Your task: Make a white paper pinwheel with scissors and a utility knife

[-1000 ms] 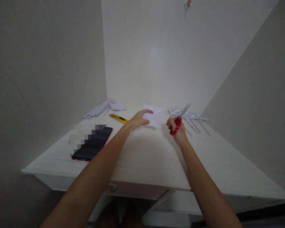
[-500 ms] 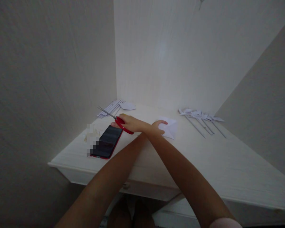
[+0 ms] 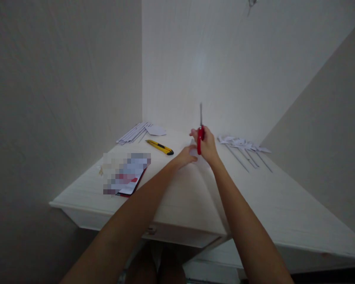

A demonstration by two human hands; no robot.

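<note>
My right hand (image 3: 207, 146) grips red-handled scissors (image 3: 199, 136) with the blades pointing straight up, over the middle of the white table (image 3: 254, 197). My left hand (image 3: 185, 157) rests just to its left, fingers curled on a folded white paper (image 3: 194, 154) that both hands mostly hide. A yellow utility knife (image 3: 160, 147) lies left of my hands. A phone (image 3: 127, 177), its screen lit and blurred, lies near the table's left front edge.
A bundle of thin white paper sticks (image 3: 133, 133) and a paper scrap lie at the back left corner. Several white paper pinwheels on sticks (image 3: 244, 148) lie at the back right. Walls close the table in on three sides.
My right hand, which had reached across over the phone with the scissors, has come back to the centre and turned the blades upright. The phone screen has lit up.
</note>
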